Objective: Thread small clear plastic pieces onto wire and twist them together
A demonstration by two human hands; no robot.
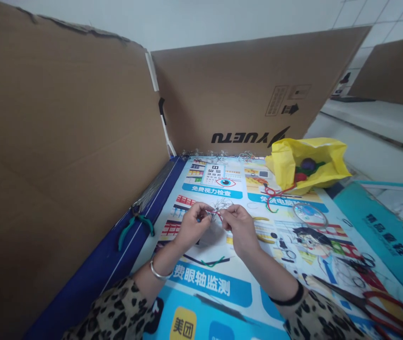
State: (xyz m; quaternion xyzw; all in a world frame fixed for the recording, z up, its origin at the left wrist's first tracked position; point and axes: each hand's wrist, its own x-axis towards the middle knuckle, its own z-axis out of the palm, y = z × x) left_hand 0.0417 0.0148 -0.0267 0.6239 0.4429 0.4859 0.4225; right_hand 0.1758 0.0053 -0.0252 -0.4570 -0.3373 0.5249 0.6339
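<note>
Near the middle of the printed sheet, my left hand (195,224) pinches one end of a thin red and white strand (214,213). My right hand (236,222) is closed on the other end, a short gap from the left. A tangle of fine silvery wire (224,204) rises just behind the fingertips and seems to meet the strand; how they join is too small to tell. Both hands are held a little above the sheet. A green strand (213,262) lies on the sheet below them.
Teal-handled pliers (136,226) lie at the left edge. Red-handled scissors (371,302) are at the lower right, with smaller black scissors (359,264) behind. A yellow bag (286,163) holds yarn. Cardboard walls (222,94) stand left and behind. Wire pieces (219,155) line the back.
</note>
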